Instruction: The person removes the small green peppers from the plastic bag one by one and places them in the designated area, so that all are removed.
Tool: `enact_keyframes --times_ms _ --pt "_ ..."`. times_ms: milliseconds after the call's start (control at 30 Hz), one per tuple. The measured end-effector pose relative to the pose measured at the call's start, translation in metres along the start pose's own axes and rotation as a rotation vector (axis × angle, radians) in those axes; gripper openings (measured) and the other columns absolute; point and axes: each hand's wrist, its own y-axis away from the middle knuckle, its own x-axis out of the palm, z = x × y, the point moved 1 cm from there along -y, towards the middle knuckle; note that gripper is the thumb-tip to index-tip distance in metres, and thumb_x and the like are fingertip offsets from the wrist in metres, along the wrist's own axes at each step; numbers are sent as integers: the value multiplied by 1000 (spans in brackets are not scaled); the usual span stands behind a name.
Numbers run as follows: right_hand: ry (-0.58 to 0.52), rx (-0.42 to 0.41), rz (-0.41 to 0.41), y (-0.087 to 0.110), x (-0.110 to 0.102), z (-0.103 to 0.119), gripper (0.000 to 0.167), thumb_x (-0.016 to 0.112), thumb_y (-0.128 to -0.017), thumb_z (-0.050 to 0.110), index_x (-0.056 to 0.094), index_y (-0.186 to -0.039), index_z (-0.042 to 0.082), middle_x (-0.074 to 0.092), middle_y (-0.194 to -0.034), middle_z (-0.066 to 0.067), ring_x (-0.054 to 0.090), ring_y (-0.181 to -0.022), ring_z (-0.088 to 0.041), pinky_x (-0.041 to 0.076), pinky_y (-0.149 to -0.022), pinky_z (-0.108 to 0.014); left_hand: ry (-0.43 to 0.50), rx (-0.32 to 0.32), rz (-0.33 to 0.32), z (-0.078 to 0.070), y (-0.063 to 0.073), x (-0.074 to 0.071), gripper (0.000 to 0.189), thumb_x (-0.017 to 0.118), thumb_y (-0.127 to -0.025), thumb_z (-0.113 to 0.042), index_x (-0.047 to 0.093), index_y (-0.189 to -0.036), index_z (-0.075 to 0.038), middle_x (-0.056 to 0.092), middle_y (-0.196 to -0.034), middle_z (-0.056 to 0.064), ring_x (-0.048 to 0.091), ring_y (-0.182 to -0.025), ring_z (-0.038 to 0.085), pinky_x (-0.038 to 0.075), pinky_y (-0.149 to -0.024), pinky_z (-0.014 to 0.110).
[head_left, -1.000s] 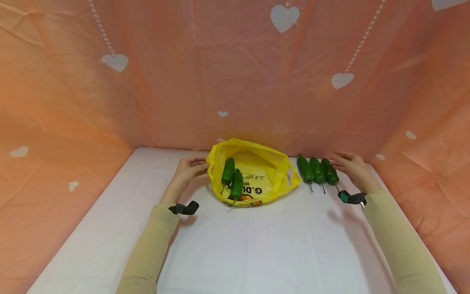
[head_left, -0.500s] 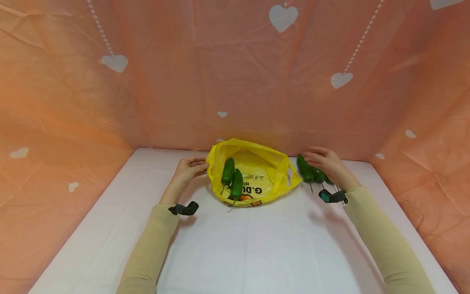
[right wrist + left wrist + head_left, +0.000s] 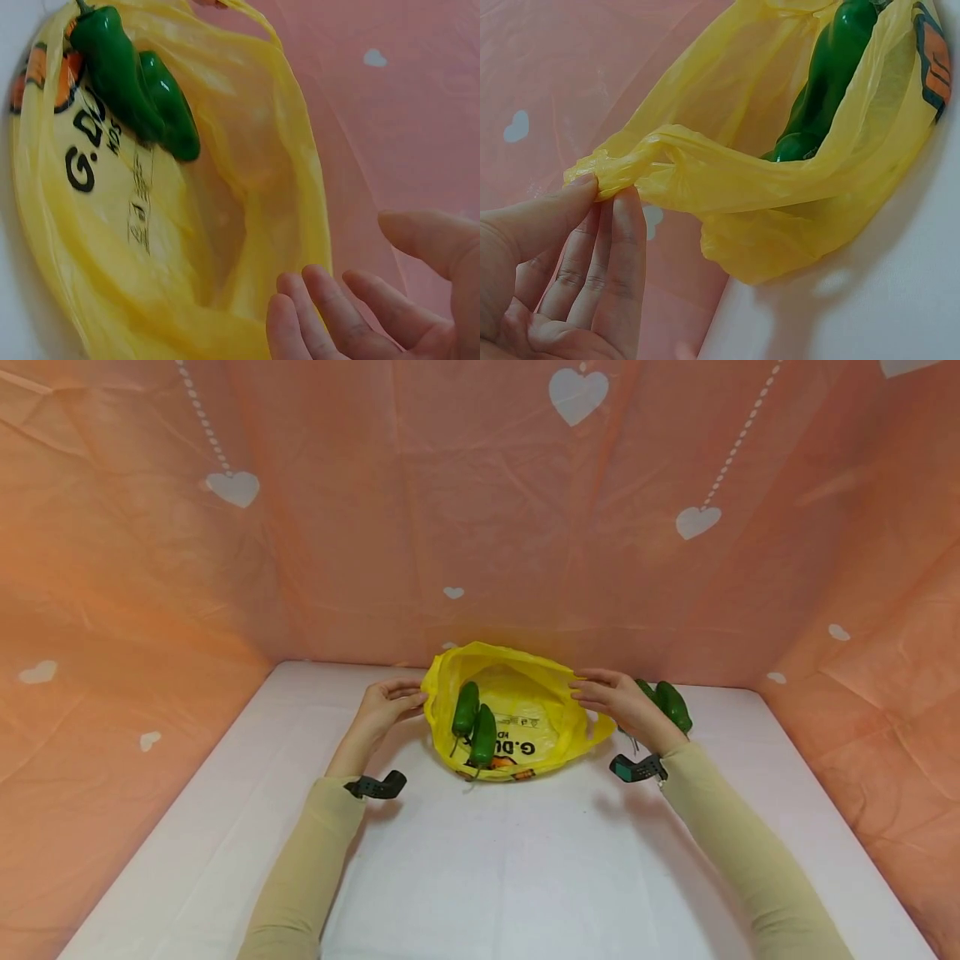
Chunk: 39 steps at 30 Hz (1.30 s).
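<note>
A yellow plastic bag (image 3: 495, 653) with black lettering lies with its mouth open at the table's far side. Two green peppers (image 3: 483, 737) rest inside it, on the left. My left hand (image 3: 378, 714) pinches the bag's left edge between thumb and fingertips, as the left wrist view confirms. My right hand (image 3: 630, 706) is at the bag's right rim, fingers extended and thumb apart; nothing is in its grasp in the right wrist view. Whether its fingertips touch the plastic, I cannot tell. Just right of that hand lie green peppers (image 3: 673, 707), partly hidden behind it.
A white cloth covers the table (image 3: 495, 868). An orange-pink curtain (image 3: 360, 527) with white hearts rises at the back and both sides. Each wrist carries a small black camera mount (image 3: 378, 785).
My right hand has moved left, from beside the rightmost pepper, past the row of peppers, to the bag's right rim. My left hand and the bagged peppers have stayed put.
</note>
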Motion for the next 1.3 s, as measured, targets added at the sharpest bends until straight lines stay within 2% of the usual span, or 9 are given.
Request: enact_keyframes --times_ms 267,433,567,800,1100,1300 --pt "-61 -1 53 -10 20 -7 52 51 -101 16 33 -143 -9 33 -147 -25 39 -129 -43 34 -108 -49 -2 15 17 2 -1 0 38 65 -91 -4 55 -126 6 63 -107 14 67 -89 17 53 -90 40" --pt "-90 21 76 -14 33 -10 49 51 -101 15 35 -143 -7 31 -147 -25 41 -129 -40 35 -108 -47 -1 20 34 3 -3 1 40 65 -91 -5 54 -127 7 62 -108 13 66 -89 16 52 -90 40" --pt "-99 51 101 -18 43 -15 48 51 -101 14 36 -143 -5 33 -147 -25 41 -129 -40 36 -108 -47 -4 19 34 4 -2 2 39 65 -91 -5 55 -126 8 63 -108 12 67 -88 16 52 -91 42" --pt "-80 67 159 -25 63 -21 50 49 -101 11 31 -144 -9 27 -149 -26 41 -127 -43 35 -107 -50 14 19 31 5 -1 4 35 64 -91 -3 57 -125 6 64 -106 12 67 -88 17 55 -85 37" --pt "-142 110 196 -31 78 -28 52 52 -100 15 34 -143 -9 42 -139 -29 45 -125 -42 34 -108 -51 10 14 23 5 -1 5 35 65 -90 -4 58 -123 6 64 -107 14 67 -88 18 51 -91 43" --pt "-136 128 213 -36 85 -32 52 51 -101 17 33 -143 -9 39 -143 -25 45 -126 -39 35 -108 -48 6 7 26 1 1 6 36 65 -90 -3 57 -124 7 65 -104 12 67 -86 17 51 -91 44"
